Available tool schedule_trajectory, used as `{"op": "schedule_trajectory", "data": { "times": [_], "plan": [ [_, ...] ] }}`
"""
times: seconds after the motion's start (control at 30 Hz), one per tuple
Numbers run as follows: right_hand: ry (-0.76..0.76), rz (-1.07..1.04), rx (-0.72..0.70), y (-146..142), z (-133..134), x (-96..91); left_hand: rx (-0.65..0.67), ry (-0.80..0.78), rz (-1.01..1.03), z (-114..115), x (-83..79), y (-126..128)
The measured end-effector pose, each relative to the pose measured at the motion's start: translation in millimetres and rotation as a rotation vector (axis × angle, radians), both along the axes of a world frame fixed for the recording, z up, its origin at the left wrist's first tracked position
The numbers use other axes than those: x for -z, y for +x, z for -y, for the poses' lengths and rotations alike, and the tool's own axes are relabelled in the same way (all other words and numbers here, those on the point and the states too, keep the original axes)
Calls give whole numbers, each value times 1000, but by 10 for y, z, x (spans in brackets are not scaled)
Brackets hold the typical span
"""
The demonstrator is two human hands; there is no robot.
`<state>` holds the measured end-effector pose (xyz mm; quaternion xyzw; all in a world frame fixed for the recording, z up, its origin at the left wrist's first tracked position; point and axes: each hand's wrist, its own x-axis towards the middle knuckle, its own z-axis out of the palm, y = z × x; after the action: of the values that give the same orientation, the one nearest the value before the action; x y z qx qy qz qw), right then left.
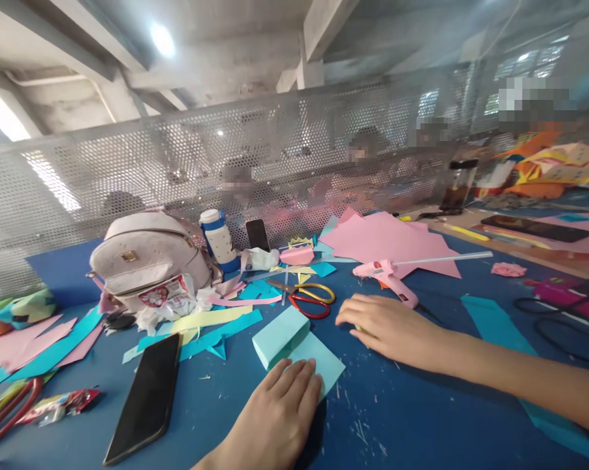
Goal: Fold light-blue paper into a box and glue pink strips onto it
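My left hand (279,418) lies with its fingers flat on the near edge of a light-blue sheet of paper (324,359), pressing it to the table. The far end of that paper is folded over into a loose roll. To the right, my right hand (387,326) hovers low over the table, fingers stretched and slightly bent, with nothing clear in it. Just beyond it lie a pink glue gun (387,277) with a clear glue stick and a pair of scissors (314,299) with red and yellow handles.
A black phone (145,398) lies at left, near a candy wrapper (62,406) and coloured paper strips (221,336). Behind stand a pale backpack (147,254) and a bottle (219,241). Pink sheets (387,238) lie by the perforated metal screen (285,143). A blue strip (500,333) passes under my right arm.
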<state>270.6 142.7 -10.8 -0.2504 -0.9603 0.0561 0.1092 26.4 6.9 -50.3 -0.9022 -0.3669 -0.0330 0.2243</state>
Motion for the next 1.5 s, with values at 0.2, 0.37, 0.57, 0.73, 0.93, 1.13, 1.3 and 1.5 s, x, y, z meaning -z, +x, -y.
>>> {"op": "schedule_trajectory", "data": {
  "times": [0.2, 0.37, 0.57, 0.73, 0.93, 1.13, 1.3, 1.5],
  "plan": [
    [-7, -40, -71, -340, 128, -99, -33, -94, 48, 16, -1, -4],
    [79, -62, 59, -616, -206, -165, -50, -113, 165, 41, 11, -4],
    [70, 103, 171, -1177, -676, -91, -52, -138, 232, 72, 24, -18],
    [36, 233, 308, -1603, -1038, -25, -64, -177, 242, 76, 16, -39],
    [19, 229, 315, -1783, -1138, 6, -73, -171, 258, 52, 52, -40],
    [24, 79, 128, -2021, -1018, -91, -45, -126, 266, 8, 96, -42],
    [-111, 61, -316, -2499, -915, -176, -32, -124, 282, -9, 96, -61],
    [-158, 202, -690, -3067, -675, -139, -28, -121, 319, -22, 153, -76]
  ]
}}
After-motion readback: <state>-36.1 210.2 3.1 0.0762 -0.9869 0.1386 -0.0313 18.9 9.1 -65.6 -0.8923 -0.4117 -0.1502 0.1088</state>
